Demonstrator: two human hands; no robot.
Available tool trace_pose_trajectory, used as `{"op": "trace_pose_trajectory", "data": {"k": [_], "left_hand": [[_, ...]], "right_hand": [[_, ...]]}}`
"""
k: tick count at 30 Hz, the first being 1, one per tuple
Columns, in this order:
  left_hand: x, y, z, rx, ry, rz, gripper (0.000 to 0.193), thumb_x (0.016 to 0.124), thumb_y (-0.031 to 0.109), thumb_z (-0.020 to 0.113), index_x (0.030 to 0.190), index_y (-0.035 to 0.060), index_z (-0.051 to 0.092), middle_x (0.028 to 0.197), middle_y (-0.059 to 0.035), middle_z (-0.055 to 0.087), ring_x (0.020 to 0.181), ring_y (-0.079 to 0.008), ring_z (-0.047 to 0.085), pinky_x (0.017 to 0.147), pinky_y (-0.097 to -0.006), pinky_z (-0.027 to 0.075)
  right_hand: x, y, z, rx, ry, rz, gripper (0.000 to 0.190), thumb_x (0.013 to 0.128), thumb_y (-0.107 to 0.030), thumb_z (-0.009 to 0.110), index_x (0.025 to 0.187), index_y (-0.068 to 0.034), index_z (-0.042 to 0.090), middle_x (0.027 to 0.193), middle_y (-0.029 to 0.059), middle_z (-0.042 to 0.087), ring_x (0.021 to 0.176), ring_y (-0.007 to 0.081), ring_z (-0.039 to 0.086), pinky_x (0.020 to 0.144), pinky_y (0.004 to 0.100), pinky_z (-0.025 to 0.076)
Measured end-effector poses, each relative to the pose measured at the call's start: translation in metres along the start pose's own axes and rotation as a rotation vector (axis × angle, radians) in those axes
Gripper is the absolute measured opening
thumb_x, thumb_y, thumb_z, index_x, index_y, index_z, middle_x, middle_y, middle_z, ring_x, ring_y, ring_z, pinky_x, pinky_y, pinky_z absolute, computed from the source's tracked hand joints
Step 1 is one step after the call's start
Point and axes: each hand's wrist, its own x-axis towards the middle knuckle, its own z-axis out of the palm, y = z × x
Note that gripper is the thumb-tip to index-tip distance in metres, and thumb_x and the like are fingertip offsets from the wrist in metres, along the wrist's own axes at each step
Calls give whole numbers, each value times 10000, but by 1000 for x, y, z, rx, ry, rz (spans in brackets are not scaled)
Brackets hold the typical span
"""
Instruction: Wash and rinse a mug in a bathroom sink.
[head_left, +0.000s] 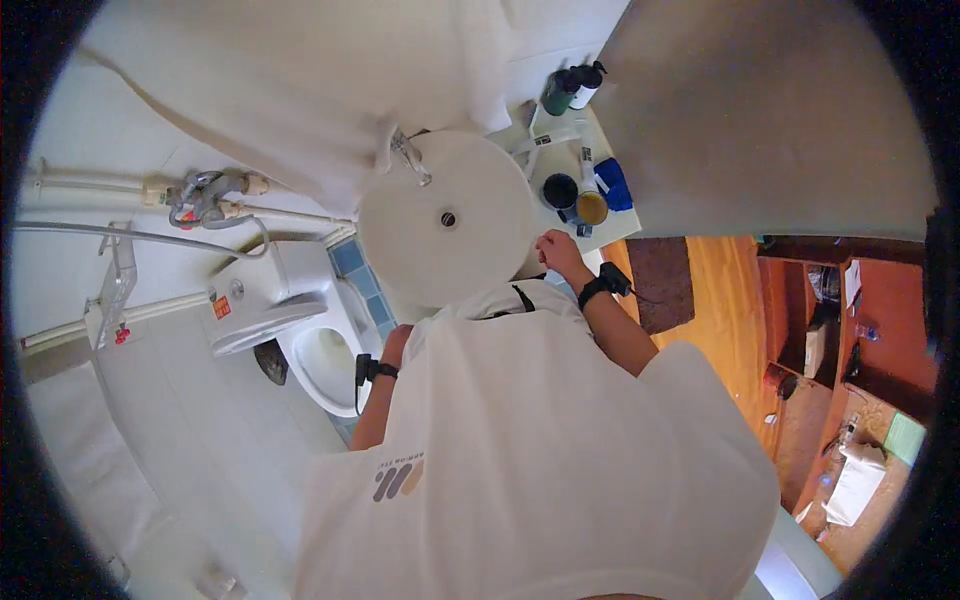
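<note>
My right hand is beside the right rim of a round white washbasin, just in front of the counter corner. Its fingers are curled in, and I see nothing in them. Lower left, my left hand is at the edge of my white shirt, which hides its fingers. Each wrist wears a black strap with a small device. A chrome faucet stands at the basin's back left, above the bare bowl and its dark drain.
On the counter at right are a dark cup, an amber-topped container, white tubes, a blue cloth-like item and pump bottles. At left are a toilet and shower valve. Wooden shelves stand far right.
</note>
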Motion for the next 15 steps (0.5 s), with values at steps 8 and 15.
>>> {"op": "trace_pose_trajectory", "data": {"k": [8,15], "left_hand": [[-20,-17,18,-315,118,-329,364,916,309,455,1050,18,628,1003,-197,635,941,-364,593,833,-416,463],[-30,-31,28,-35,146,-188,381,935,296,402,1014,-10,616,995,-207,632,941,-391,582,831,-431,454]], "right_hand": [[31,68,-50,46,-22,351,159,843,-138,525,866,19,541,661,128,604,507,218,601,441,358,493],[55,104,-54,577,168,402,190,803,-107,595,947,-37,493,724,101,600,665,199,634,543,301,507]]}}
